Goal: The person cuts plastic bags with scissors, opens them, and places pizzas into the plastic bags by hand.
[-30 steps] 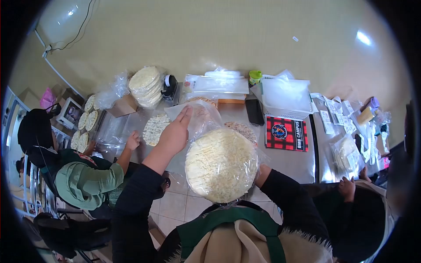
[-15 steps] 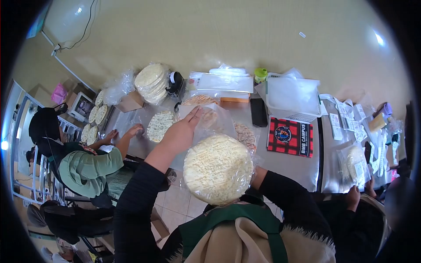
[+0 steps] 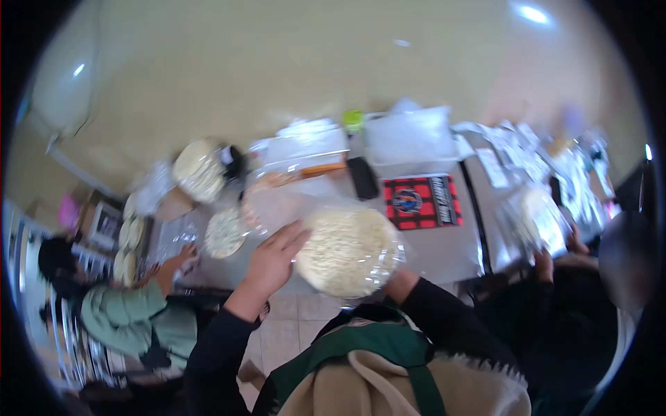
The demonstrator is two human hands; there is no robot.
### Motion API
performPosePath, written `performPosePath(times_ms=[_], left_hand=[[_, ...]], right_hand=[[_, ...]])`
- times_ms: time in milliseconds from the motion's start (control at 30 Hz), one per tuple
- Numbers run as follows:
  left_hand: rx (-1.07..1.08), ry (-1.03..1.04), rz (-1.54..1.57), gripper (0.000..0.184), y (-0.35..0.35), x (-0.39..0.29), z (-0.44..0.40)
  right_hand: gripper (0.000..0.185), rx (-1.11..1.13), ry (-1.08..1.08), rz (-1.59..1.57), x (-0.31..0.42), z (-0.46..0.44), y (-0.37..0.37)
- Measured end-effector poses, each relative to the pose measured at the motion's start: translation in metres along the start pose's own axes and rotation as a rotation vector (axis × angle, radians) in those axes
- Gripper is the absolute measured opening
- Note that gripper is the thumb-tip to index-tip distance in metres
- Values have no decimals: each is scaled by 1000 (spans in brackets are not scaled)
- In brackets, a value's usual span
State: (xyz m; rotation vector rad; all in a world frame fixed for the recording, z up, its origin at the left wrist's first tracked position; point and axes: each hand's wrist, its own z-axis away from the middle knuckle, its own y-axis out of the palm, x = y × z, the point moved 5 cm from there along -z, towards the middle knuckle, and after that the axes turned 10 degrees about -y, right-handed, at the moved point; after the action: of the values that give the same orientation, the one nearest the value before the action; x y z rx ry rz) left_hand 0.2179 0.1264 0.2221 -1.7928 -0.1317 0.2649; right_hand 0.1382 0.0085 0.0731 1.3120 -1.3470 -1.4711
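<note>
A pale, round pizza base (image 3: pixel 347 251) in a clear plastic bag is held in front of my chest, its rough face up. My left hand (image 3: pixel 276 258) grips its left edge, fingers straight and together over the plastic, thumb out of sight. On the lower right edge is my right hand (image 3: pixel 400 285), its fingers mostly hidden beneath the bag. Loose clear film (image 3: pixel 291 201) spreads beyond the base over the metal table. Orange-topped rounds (image 3: pixel 260 186) lie partly covered behind it. Another pale round (image 3: pixel 225 233) rests on the table to the left.
A bagged stack of rounds (image 3: pixel 199 170), a black phone (image 3: pixel 362 178), a red checked booklet (image 3: pixel 423 202) and a white plastic bin (image 3: pixel 409 139) occupy the table. At the left works a person in a green top (image 3: pixel 125 315). Another person's hands (image 3: pixel 544 265) hold a bagged round at right.
The bagged base has moved away from my body, toward the table. My left hand has come down from the loose film to the base's left edge. The camera view has shifted.
</note>
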Motion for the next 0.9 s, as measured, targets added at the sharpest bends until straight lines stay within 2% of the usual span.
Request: performPosePath(times_ms=[67,133,200,233,300,467,567,633,767,833,900], left_hand=[[-78,-84,153,42,3,-2,3],[-254,-138,146,24,0,-7,7],[-253,-146,22,10,3,-6,5],[-245,-96,43,10,7,-9,6],[-62,-162,84,8,21,-8,3],[-28,6,189,10,33,-51,-3],[19,120,298,10,36,-86,-4],[44,167,340,10,37,-106,-3],[157,238,495,11,39,-139,-1],[193,239,524,11,39,-146,-3],[248,247,566,11,40,-151,-4]], right_hand=[[61,-1,-131,11,2,-7,5],[61,3,-258,14,5,-6,5],[61,13,-364,13,6,7,-1],[61,18,-404,10,9,7,-1],[61,31,-462,6,25,20,5],[62,77,-575,14,46,43,17],[67,84,-710,34,54,68,37],[75,-6,-845,121,60,91,52],[75,43,-984,199,62,118,73],[62,-113,-1037,268,53,137,86],[55,-113,-1017,231,59,141,76]])
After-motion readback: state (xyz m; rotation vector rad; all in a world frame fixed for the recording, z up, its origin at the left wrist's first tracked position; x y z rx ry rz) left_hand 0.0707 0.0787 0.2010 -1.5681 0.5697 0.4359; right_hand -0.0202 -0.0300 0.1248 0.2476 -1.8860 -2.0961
